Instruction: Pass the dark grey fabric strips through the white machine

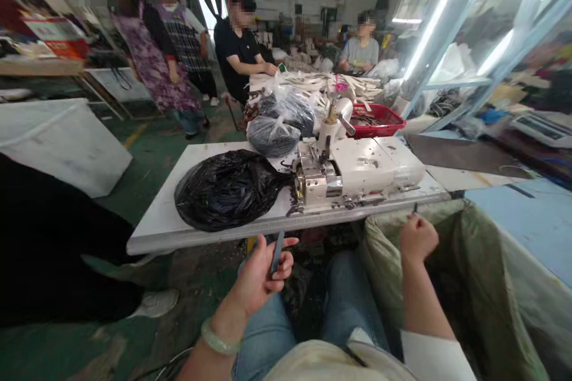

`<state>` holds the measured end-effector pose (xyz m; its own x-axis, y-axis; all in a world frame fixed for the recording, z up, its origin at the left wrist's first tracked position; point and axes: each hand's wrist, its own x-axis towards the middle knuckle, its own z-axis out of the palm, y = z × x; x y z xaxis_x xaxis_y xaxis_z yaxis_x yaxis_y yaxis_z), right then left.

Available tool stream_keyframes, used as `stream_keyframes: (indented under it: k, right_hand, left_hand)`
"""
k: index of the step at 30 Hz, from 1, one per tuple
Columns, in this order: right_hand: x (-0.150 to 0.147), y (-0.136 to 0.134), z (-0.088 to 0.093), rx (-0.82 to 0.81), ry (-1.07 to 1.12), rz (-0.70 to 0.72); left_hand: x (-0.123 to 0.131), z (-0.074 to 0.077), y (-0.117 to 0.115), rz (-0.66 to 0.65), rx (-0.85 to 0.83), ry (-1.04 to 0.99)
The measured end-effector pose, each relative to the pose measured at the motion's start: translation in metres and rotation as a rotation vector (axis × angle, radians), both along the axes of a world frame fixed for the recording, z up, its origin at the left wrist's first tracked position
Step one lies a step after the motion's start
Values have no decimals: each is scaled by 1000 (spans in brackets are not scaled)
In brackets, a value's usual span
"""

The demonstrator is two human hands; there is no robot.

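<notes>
My left hand (pixel 268 268) is in front of the table edge, its fingers curled round a dark grey-blue strip (pixel 277 254) that points upward. My right hand (pixel 419 238) is a closed fist over the rim of a large green woven sack (pixel 375 250). A short dark strip end (pixel 415 207) sticks up from that fist; the rest of it is hidden. Beyond both hands stands a cream industrial sewing-type machine (pixel 370 169) with a metal working head, dark scraps scattered about it. Left of it lies a black plastic bag (pixel 223 190), its gathered end reaching toward the machine.
Clear bags of dark pieces (pixel 273 136), pale strips (pixel 308 82) and a red basket (pixel 379 121) sit behind the machine on the white table (pixel 161 217). Several people work or stand beyond. A dark-trousered leg (pixel 89 286) is close on the left. A lit frame (pixel 447 30) rises at right.
</notes>
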<state>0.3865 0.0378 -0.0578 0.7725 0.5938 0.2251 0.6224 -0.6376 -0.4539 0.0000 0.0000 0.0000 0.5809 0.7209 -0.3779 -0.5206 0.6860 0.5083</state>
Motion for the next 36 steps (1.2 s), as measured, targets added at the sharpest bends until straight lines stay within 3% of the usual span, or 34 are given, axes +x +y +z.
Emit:
stream_keyframes:
  k: [2, 3, 5, 7, 11, 13, 14, 17, 21, 25, 31, 36]
  right_hand:
    - [32, -33, -11, 44, -162, -161]
    - [42, -45, -12, 78, -187, -174]
    - [40, -56, -2, 196, -145, -68]
    - [7, -51, 21, 306, 103, 236]
    - [-111, -27, 60, 253, 807, 1041]
    - [-160, -21, 65, 189, 863, 1274]
    - [-177, -20, 65, 170, 856, 1320]
    - [-196, -19, 61, 161, 949, 1215]
    - [-188, -18, 56, 257, 1251, 927]
    - [-187, -20, 54, 304, 1459, 799]
    - [-184, -24, 56, 304, 1579, 779]
    - [-177, -31, 51, 335, 1545, 956]
  left_hand:
    - [2, 3, 2, -22, -6, -16]
    - [4, 5, 3, -37, -9, -22]
    - [8, 7, 5, -74, -19, -34]
    - [14, 9, 7, -117, -29, -39]
    - [26, 7, 8, -251, -43, -23]
    - [27, 7, 6, -304, -57, 4]
    - [25, 7, 5, -311, -61, 25]
    - [12, 13, 0, -228, -43, 106]
    - [-9, 23, -8, 38, 88, 202]
    - [-13, 26, -12, 205, 248, 298]
    - [-4, 21, -14, 354, 372, 451]
    - [-4, 23, -13, 451, 375, 480]
